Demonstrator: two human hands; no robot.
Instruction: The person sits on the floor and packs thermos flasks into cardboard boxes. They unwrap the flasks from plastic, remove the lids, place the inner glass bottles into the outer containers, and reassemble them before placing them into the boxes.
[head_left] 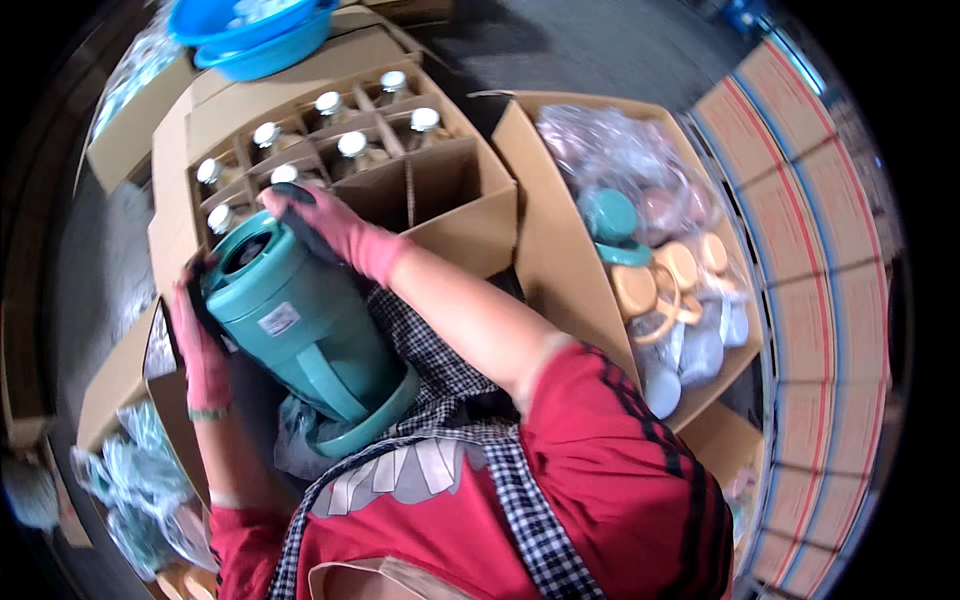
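Head view: teal jug in both hands

My left hand (203, 352) and right hand (330, 228), both in pink gloves, have fingers wrapped round a teal thermos jug (305, 335), tilted against my lap. Just behind it sits a divided cardboard box (440, 215) of silver-capped flasks (352, 143); lids (655, 285) fill the right-hand box.

Divided carton (440, 185): upper centre, brown cardboard, cells holding silver-capped flasks.
Open carton (545, 250): right of centre, brown, filled with clear-bagged teal and beige lids.
Stacked cartons (815, 330): right edge, tan with red and blue stripes.
Sticker (279, 319): left centre, small white rectangle on teal jug.
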